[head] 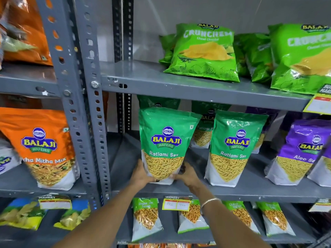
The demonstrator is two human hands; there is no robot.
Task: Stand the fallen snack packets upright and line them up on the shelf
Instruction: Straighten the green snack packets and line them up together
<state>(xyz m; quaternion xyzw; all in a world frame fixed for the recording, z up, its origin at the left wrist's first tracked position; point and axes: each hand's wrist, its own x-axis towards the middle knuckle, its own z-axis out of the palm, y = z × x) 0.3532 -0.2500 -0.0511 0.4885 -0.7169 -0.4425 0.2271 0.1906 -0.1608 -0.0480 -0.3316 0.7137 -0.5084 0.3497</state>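
At centre frame, left hand (141, 173) and right hand (186, 174) clasping soft, crinkly, light Ratlami Sev packet (164, 145) low at its base corners.

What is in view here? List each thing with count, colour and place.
Ratlami Sev packets: two in front, more behind, green; middle shelf, left one held.
Crunchem bags: several, green; top shelf.
Aloo Sev packet: at least one, purple; middle shelf, right.
Mix packet: one, orange; left rack.
Small packets: at least four, green and white; bottom shelf.
Chip bags: two, blue and yellow; lower left.
Price tags: several, yellow; shelf edges.
Rack: grey metal.
Hands: left, right, gripping the held packet's base.
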